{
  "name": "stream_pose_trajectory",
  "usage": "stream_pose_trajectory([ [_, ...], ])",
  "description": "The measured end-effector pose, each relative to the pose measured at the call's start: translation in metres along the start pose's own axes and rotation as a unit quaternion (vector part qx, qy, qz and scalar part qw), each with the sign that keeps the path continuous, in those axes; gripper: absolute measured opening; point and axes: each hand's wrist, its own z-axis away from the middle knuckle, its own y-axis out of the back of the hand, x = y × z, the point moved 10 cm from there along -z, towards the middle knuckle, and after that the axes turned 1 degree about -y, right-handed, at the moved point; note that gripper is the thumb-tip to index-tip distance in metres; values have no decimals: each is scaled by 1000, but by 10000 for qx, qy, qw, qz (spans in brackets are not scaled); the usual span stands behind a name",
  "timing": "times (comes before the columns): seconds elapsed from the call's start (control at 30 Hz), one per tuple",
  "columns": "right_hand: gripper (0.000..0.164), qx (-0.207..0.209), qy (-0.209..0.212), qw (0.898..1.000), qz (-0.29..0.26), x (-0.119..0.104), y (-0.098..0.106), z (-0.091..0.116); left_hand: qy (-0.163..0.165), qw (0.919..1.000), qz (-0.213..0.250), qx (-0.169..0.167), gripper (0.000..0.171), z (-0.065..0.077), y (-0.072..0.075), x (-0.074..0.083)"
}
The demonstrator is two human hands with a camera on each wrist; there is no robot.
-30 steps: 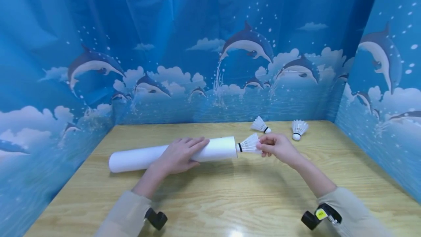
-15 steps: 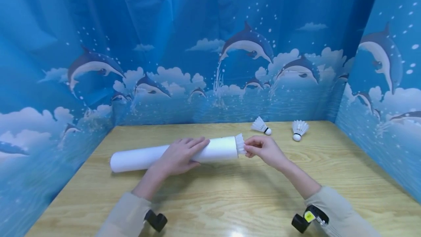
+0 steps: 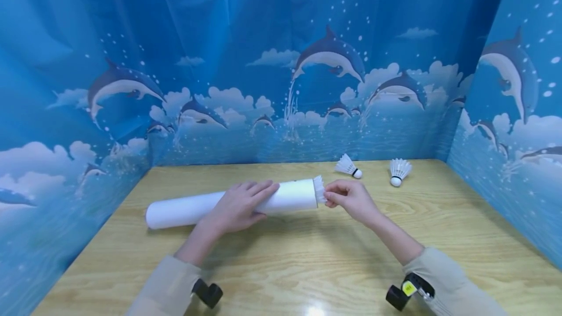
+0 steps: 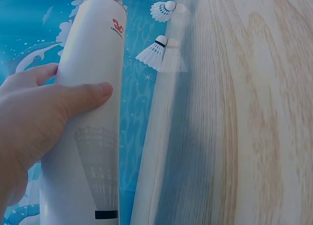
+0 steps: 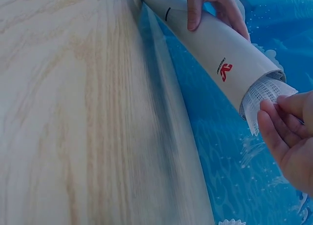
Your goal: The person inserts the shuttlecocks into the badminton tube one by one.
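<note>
A long white shuttlecock tube (image 3: 186, 211) lies on its side across the table, its mouth toward the right. My left hand (image 3: 239, 210) grips it from above near the middle; in the left wrist view the thumb lies along one side and the fingers go round behind. At the mouth, a white shuttlecock (image 5: 264, 94) sits mostly inside the tube, with the flared end of its skirt sticking out. My right hand (image 3: 353, 201) pinches the rim of that skirt between thumb and fingers. The shuttlecock's head is hidden within the tube.
Two more shuttlecocks lie at the back right of the wooden table (image 3: 281, 267): one white shuttlecock (image 3: 348, 166) behind the right hand, another shuttlecock (image 3: 399, 172) farther right. Blue dolphin-printed sheeting (image 3: 263, 62) rises along the table's back and sides.
My right hand has moved left, pushing the shuttlecock from just at the mouth to mostly inside the tube. During the last half second little has moved. The left hand keeps its hold.
</note>
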Motion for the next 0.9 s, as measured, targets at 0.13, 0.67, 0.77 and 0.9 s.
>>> stream_pose_trajectory([
  [0.13, 12, 0, 108, 9999, 23, 1, -5, -1, -1, 10000, 6, -4, 81, -1, 1, 1],
  [0.67, 13, 52, 272, 9977, 616, 1, -18, -2, -8, 10000, 30, -7, 80, -3, 2, 4],
  [0.77, 14, 59, 265, 9977, 627, 0, -19, -3, -1, 10000, 23, -11, 80, -3, 2, 3],
  [0.9, 15, -25, 204, 9985, 499, 1, -21, -3, 14, 10000, 43, -4, 79, -3, 3, 3],
])
